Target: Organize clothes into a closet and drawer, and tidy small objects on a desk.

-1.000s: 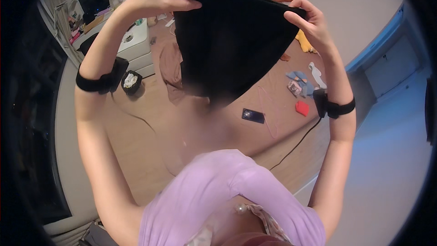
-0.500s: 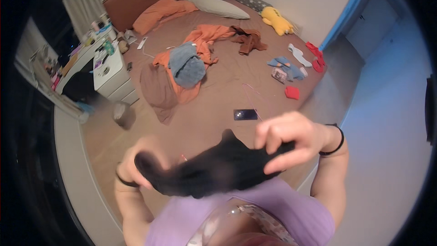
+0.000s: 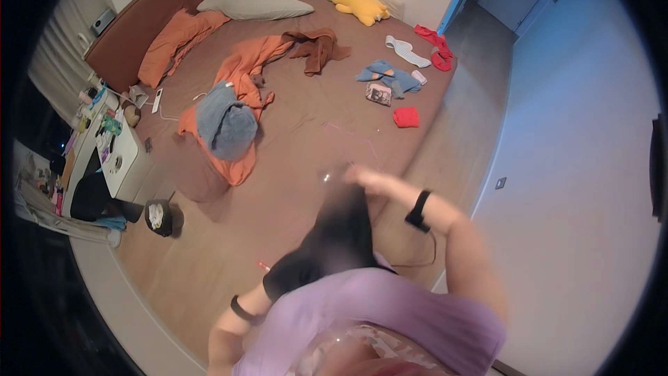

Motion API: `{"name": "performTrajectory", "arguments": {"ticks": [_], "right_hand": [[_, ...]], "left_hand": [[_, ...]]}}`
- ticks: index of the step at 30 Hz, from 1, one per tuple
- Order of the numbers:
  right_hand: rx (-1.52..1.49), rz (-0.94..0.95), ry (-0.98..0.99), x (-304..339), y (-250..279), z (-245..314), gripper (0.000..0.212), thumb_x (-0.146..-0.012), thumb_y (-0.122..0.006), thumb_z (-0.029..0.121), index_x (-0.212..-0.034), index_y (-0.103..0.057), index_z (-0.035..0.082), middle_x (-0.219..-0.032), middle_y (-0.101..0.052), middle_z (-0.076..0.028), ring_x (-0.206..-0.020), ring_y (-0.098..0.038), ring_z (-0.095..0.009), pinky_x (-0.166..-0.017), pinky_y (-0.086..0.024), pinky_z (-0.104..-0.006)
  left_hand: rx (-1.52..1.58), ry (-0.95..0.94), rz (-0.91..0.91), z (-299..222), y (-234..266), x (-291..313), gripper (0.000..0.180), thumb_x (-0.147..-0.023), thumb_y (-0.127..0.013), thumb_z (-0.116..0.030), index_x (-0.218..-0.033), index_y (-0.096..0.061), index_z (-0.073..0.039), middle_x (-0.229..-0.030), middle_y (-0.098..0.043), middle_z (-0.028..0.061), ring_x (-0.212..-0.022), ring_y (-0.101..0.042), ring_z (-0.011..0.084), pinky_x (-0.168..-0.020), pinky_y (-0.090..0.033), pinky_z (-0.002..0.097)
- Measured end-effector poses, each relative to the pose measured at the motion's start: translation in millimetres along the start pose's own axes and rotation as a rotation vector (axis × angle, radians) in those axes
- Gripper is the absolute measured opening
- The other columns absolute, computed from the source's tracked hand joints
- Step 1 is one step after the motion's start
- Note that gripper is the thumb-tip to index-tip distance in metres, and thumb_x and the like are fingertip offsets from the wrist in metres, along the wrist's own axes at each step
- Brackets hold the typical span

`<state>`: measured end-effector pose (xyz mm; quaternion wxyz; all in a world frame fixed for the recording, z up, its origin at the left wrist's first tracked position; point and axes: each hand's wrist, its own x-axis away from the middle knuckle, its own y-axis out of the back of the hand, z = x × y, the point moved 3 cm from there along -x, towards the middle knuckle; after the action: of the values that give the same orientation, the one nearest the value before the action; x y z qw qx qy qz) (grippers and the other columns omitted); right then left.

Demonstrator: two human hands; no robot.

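Observation:
A black cloth garment (image 3: 327, 244), blurred by motion, stretches up from in front of my chest toward the bed. My right hand (image 3: 360, 178) grips its far, narrow end, with the arm reaching forward over the bed edge. The cloth's wide near end covers my left hand, so those fingers are hidden; only the left wrist with its black band (image 3: 243, 308) shows beside it. Near my right fingertips a small bright glint (image 3: 327, 177) shows on something dark that I cannot make out.
Rumpled orange bedding with a blue-grey cloth (image 3: 226, 125) lies on the brown bed (image 3: 306, 108). A red folded cloth (image 3: 406, 117), blue clothing (image 3: 390, 78) and a yellow plush toy (image 3: 358, 4) are on its right side. A bin (image 3: 161, 218) stands at the left.
My right hand has moved forward and away from my left, drawing the black garment into a long shape. My view has turned right. The phone is no longer plainly visible.

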<state>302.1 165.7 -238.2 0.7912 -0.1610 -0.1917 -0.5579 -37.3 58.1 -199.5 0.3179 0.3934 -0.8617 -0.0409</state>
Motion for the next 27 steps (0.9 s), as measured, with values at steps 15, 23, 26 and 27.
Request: {"name": "performTrajectory", "arguments": {"ticks": [15,23,26,27], "right_hand": [[0.466,-0.799,-0.832,-97,156,-276,0.065,-0.07,-0.059,0.038,-0.116,-0.036,-0.002,-0.126,-0.032,-0.017,-0.108,-0.042,-0.033,-0.09,-0.037,-0.0377],[0.178,-0.908,-0.247,-98,130,-247,0.026,-0.074,-0.06,0.026,-0.083,-0.056,0.003,-0.081,-0.055,-0.012,-0.088,-0.055,-0.024,-0.071,-0.043,-0.0315],[0.316,-1.019,0.057,-66,133,-206,0.02,-0.078,-0.056,0.023,-0.078,-0.057,0.003,-0.074,-0.054,-0.011,-0.077,-0.058,-0.022,-0.064,-0.043,-0.0309],[0.431,-1.08,0.222,-52,134,-188,0.019,-0.08,-0.054,0.021,-0.079,-0.056,0.003,-0.072,-0.053,-0.012,-0.071,-0.058,-0.021,-0.06,-0.044,-0.0304]], "left_hand": [[0.075,0.353,-0.3,-40,57,-32,0.038,-0.056,-0.071,-0.022,-0.086,-0.054,-0.004,-0.086,-0.057,0.0135,-0.079,-0.055,0.0222,-0.068,-0.041,0.0283],[0.049,0.236,-0.415,-95,105,-52,0.041,-0.056,-0.071,-0.022,-0.089,-0.053,-0.004,-0.087,-0.057,0.0136,-0.081,-0.054,0.0226,-0.069,-0.04,0.0285],[0.037,0.126,-0.439,-119,120,-60,0.042,-0.056,-0.071,-0.021,-0.09,-0.053,-0.004,-0.088,-0.057,0.0136,-0.082,-0.054,0.0227,-0.07,-0.04,0.0286],[0.029,0.093,-0.441,-128,122,-60,0.043,-0.056,-0.071,-0.021,-0.091,-0.052,-0.004,-0.088,-0.056,0.0136,-0.082,-0.054,0.0228,-0.07,-0.04,0.0286]]}}
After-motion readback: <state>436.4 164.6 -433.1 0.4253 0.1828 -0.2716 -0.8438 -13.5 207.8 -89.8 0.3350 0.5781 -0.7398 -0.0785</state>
